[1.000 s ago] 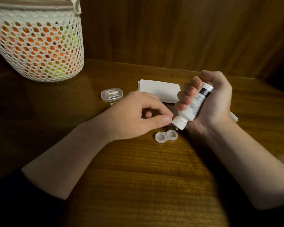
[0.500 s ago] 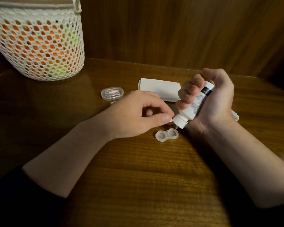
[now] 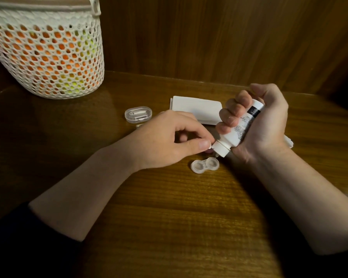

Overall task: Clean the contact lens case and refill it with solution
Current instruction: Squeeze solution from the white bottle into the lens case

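Dim wooden table [image 3: 169,227] against wood-panelled wall [image 3: 209,37]

Print shows only on the white solution bottle [image 3: 236,129], which the right hand [image 3: 263,125] holds tilted, nozzle down, on the right side of the scene. Near its far end sits a black label patch with pale marks on it, too small to read. Below that patch, toward the nozzle, run several lines of fine dark print, blurred and partly covered by the fingers; no word, brand or number in them can be made out.
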Demonstrator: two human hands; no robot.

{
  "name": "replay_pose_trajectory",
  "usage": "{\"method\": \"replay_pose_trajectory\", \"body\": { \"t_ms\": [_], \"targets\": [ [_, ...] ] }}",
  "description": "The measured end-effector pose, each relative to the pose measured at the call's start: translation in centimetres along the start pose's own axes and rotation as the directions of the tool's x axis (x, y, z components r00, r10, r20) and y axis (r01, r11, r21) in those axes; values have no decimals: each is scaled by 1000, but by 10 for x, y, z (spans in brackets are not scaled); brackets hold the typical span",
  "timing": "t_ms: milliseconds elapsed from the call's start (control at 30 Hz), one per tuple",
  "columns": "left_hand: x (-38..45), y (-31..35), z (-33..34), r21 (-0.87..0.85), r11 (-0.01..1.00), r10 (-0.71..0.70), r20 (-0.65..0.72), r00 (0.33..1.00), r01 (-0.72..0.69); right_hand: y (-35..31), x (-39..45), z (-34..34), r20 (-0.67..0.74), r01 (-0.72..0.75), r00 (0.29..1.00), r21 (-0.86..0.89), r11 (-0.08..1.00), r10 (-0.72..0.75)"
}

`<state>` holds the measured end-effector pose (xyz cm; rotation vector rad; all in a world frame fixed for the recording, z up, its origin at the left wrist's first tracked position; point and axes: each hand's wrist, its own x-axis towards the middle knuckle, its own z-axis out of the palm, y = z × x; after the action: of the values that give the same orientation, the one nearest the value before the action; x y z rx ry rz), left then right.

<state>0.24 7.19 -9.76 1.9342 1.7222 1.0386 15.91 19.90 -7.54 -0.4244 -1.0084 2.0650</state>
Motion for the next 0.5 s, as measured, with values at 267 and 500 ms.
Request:
{"method": "replay_pose_trajectory", "body": {
  "t_ms": [267, 500],
  "targets": [
    [0, 0, 0, 2, 1000, 3, -8, 1000, -3, 0, 0, 0, -2, 5, 1000, 2, 1000, -5],
    [0, 1, 0, -3, 1000, -2, -7, 1000, 2, 0, 0, 0, 1, 8, 1000, 1, 1000, -8]
  ]
}}
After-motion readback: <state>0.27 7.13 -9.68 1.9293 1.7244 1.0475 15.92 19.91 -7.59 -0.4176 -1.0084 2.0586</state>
